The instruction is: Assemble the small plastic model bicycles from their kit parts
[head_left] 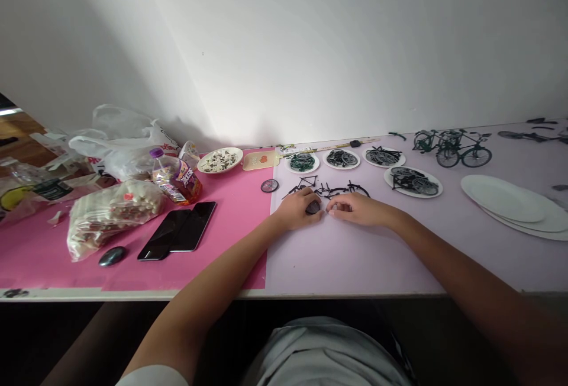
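My left hand is closed on a small dark spoked wheel, like that of a model bicycle. Just to its right, my right hand has its fingers pinched together; whatever lies between them is too small to make out. Both hands rest low over the pale lilac part of the table. Directly behind them lie dark model bicycle parts, among them a thin black frame. Another loose spoked wheel lies to the left on the pink surface.
White plates of bicycle parts stand behind. Assembled model bicycles and stacked white plates are at right. Leftward are a bowl of small pieces, a drink bottle, phones, a mouse and a filled plastic bag.
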`<action>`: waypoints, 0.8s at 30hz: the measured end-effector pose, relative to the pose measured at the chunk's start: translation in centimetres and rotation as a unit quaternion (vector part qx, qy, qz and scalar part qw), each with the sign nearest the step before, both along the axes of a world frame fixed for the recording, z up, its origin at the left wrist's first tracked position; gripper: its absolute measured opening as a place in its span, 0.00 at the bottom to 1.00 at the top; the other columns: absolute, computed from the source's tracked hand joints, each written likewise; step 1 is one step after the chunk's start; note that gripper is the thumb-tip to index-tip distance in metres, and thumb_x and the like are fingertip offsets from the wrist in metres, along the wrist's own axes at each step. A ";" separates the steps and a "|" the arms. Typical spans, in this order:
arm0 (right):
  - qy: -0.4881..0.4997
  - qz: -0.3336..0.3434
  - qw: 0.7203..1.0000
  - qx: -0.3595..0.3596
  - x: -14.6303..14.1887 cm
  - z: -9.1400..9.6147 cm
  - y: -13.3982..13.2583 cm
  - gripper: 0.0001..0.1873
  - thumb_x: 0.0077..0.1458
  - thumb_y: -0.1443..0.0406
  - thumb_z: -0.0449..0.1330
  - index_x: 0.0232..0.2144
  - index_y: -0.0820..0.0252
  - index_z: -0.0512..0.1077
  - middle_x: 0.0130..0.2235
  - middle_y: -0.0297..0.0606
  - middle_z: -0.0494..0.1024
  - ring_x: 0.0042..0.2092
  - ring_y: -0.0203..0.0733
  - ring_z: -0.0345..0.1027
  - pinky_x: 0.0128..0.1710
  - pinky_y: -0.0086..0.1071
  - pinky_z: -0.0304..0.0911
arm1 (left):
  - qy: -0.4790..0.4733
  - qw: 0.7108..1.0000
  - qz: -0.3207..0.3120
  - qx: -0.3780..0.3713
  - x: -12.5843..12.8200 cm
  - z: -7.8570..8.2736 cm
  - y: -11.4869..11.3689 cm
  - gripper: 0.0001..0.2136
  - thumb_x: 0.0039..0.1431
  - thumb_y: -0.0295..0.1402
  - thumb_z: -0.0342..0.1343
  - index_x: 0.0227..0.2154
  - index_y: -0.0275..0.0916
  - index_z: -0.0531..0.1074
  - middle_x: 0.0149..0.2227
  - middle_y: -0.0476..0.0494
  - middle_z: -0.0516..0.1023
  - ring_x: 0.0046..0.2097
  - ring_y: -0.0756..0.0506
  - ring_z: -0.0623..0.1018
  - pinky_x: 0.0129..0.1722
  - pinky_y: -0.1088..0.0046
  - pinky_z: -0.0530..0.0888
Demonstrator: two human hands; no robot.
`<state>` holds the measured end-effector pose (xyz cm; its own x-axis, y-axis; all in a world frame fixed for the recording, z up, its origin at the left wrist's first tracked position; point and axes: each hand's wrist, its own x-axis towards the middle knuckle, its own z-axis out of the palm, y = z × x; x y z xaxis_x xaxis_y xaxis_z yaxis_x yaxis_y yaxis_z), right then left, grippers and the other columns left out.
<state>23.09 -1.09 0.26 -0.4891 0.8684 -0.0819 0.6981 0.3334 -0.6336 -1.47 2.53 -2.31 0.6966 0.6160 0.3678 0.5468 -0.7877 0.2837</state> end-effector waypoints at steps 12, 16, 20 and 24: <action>0.006 0.001 1.000 0.005 0.0 -0.2 0.0 0.18 0.63 0.50 0.58 0.45 0.53 0.79 0.34 0.37 0.78 0.31 0.42 0.68 0.30 0.32 0.59 | 0.001 1.000 0.004 -0.001 0.0 0.0 0.0 0.13 0.60 0.41 0.60 0.44 0.42 0.77 0.48 0.40 0.77 0.46 0.42 0.80 0.47 0.65 0.77; -0.001 -0.002 1.000 0.006 -0.1 0.0 -0.1 0.18 0.63 0.51 0.58 0.46 0.53 0.79 0.34 0.37 0.78 0.32 0.42 0.68 0.30 0.32 0.60 | 0.002 1.000 0.004 -0.002 0.0 0.0 0.0 0.13 0.60 0.42 0.60 0.44 0.42 0.77 0.48 0.40 0.78 0.46 0.41 0.80 0.47 0.65 0.77; -0.002 0.000 1.000 0.005 -0.1 0.1 -0.2 0.18 0.63 0.52 0.57 0.46 0.53 0.79 0.34 0.37 0.78 0.32 0.42 0.68 0.31 0.33 0.60 | 0.003 1.000 0.005 -0.005 0.0 0.0 0.0 0.13 0.60 0.42 0.60 0.45 0.42 0.77 0.48 0.40 0.78 0.46 0.41 0.80 0.48 0.64 0.78; 0.009 -0.001 1.000 -0.006 -0.1 0.0 -0.1 0.18 0.61 0.52 0.59 0.45 0.54 0.79 0.34 0.37 0.77 0.32 0.41 0.67 0.30 0.32 0.59 | 0.002 1.000 0.006 -0.003 0.0 -0.1 0.0 0.13 0.60 0.42 0.60 0.45 0.42 0.77 0.48 0.40 0.78 0.46 0.41 0.80 0.47 0.65 0.78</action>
